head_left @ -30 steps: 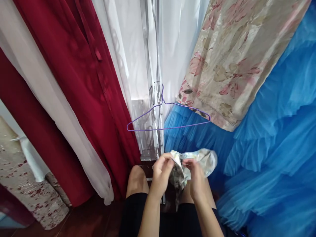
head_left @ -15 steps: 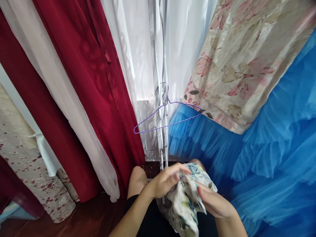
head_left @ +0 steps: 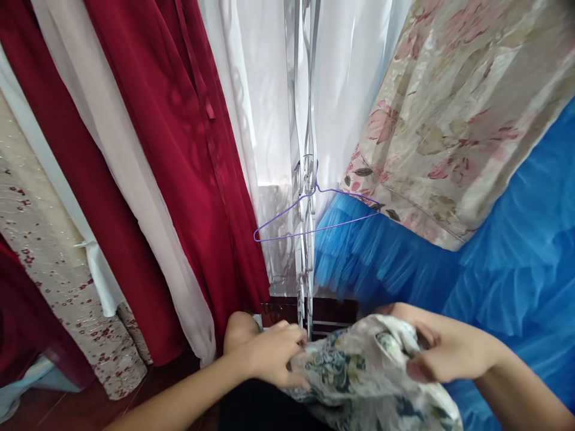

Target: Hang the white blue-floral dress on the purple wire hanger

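A white cloth garment with a blue, green and yellow floral print (head_left: 348, 368) is spread over my lap; its exact kind does not show. At its left end, my left hand (head_left: 276, 354) grips the edge, fingers curled onto the fabric and slightly blurred. My right hand (head_left: 442, 347) pinches a gathered fold of it on the right, thumb below and fingers above. Past my hands, a purple wire hanger (head_left: 287, 211) hangs bare from a white strap-like hanging chain (head_left: 309, 251).
Long dark red dresses (head_left: 179, 120) and a pale pink one (head_left: 121, 161) hang at left. White fabric (head_left: 265, 90) is behind the hanger. At right hang a cream floral skirt (head_left: 449, 131) and ruffled blue tulle (head_left: 498, 287). Dark reddish floor tiles (head_left: 148, 398) show below.
My hands have moved apart, the right one farther to the right, and the bunched garment is now stretched out between them. The view has shifted slightly left.
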The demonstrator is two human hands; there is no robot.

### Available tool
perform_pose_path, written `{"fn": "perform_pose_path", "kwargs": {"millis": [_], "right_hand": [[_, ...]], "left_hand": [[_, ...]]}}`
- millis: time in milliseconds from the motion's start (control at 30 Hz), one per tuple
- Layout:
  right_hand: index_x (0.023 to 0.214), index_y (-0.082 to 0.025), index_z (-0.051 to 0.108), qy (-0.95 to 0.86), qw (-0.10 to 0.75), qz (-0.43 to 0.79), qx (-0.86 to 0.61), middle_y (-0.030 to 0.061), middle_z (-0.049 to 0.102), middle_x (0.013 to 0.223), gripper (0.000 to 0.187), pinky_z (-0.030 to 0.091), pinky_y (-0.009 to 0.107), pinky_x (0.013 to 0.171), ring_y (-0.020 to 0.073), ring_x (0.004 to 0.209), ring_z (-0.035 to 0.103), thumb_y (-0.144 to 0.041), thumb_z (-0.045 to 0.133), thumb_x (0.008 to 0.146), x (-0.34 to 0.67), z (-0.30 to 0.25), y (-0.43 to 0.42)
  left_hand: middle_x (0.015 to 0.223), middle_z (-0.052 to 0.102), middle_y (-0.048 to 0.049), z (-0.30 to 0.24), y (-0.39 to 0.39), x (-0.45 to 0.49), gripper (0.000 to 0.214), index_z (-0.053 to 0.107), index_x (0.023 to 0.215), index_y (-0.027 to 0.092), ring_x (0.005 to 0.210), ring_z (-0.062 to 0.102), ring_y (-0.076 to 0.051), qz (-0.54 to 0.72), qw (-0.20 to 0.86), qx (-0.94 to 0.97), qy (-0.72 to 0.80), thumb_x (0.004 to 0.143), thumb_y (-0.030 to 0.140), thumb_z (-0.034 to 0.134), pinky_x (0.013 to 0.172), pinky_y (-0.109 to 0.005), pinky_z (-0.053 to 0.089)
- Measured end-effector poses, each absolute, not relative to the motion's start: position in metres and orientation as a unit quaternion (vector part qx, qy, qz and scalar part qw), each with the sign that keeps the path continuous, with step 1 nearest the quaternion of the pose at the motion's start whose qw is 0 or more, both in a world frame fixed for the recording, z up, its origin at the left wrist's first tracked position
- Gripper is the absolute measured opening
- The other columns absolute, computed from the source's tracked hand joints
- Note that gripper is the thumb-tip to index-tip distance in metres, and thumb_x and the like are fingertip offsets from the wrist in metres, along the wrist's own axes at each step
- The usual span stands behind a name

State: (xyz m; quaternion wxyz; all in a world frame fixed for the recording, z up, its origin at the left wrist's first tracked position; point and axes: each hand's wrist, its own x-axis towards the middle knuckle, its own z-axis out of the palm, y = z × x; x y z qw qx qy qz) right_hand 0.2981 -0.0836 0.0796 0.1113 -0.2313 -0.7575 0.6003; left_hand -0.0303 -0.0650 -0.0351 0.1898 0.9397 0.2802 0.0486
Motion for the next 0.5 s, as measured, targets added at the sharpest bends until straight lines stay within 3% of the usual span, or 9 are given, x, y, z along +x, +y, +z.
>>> {"fn": "perform_pose_path", "kwargs": {"millis": [100,233,300,400,467,500], "right_hand": [[0.063,-0.015,0.053,-0.758,0.191,0.537,-0.317,-0.0041,0.042,0.058,0.027,0.029,0.019,0.047,0.0076,0.053,0.035,-0.032,0.069,0.077,0.307,0.106,-0.069],[0.079,-0.015,0.068,-0.794,0.265,0.355,-0.417,-0.0011,0.054,0.065,0.018,0.034,0.023,0.052,0.0120,0.057,0.045,-0.031,0.062,0.083,0.307,0.116,-0.022],[0.106,-0.015,0.072,-0.786,0.315,0.273,-0.457,-0.0028,0.055,0.061,0.032,0.036,0.024,0.052,0.0135,0.053,0.045,-0.034,0.062,0.082,0.301,0.111,0.010],[0.140,-0.010,0.058,-0.764,0.345,0.183,-0.514,-0.0029,0.058,0.057,0.062,0.039,0.028,0.056,0.0176,0.053,0.050,-0.038,0.060,0.084,0.288,0.101,0.053],[0.136,-0.009,0.062,-0.769,0.329,0.128,-0.533,0.0034,0.066,0.068,0.056,0.042,0.030,0.062,0.0205,0.062,0.058,-0.038,0.057,0.088,0.279,0.097,0.074],[0.125,-0.010,0.068,-0.775,0.315,0.103,-0.538,0.0058,0.068,0.072,0.047,0.042,0.030,0.062,0.0211,0.066,0.060,-0.038,0.054,0.090,0.274,0.096,0.081]], "left_hand": [[0.094,0.066,-0.0045,-0.023,-0.027,-0.072,0.043,0.069,0.069,0.020,0.089,0.062,-0.023,0.027,0.138,0.914,0.381,0.073,0.061,0.077,0.082,-0.033,0.043],[0.080,0.068,-0.0032,0.013,0.023,-0.125,0.026,0.072,0.072,0.020,0.077,0.063,-0.020,0.166,0.160,0.837,0.497,0.082,0.044,0.066,0.072,-0.029,0.044],[0.080,0.069,-0.0040,0.034,0.047,-0.141,0.028,0.072,0.078,0.020,0.077,0.063,-0.021,0.221,0.156,0.811,0.518,0.088,0.036,0.053,0.073,-0.029,0.045],[0.078,0.070,-0.0049,0.064,0.081,-0.150,0.034,0.071,0.085,0.018,0.075,0.062,-0.022,0.270,0.132,0.782,0.546,0.090,0.031,0.041,0.072,-0.030,0.047],[0.075,0.069,-0.0052,0.079,0.102,-0.148,0.035,0.071,0.090,0.016,0.070,0.061,-0.021,0.303,0.118,0.755,0.569,0.089,0.028,0.039,0.069,-0.030,0.047],[0.073,0.068,-0.0053,0.085,0.111,-0.146,0.036,0.071,0.094,0.015,0.066,0.061,-0.021,0.317,0.116,0.745,0.576,0.089,0.027,0.038,0.067,-0.030,0.047]]}}
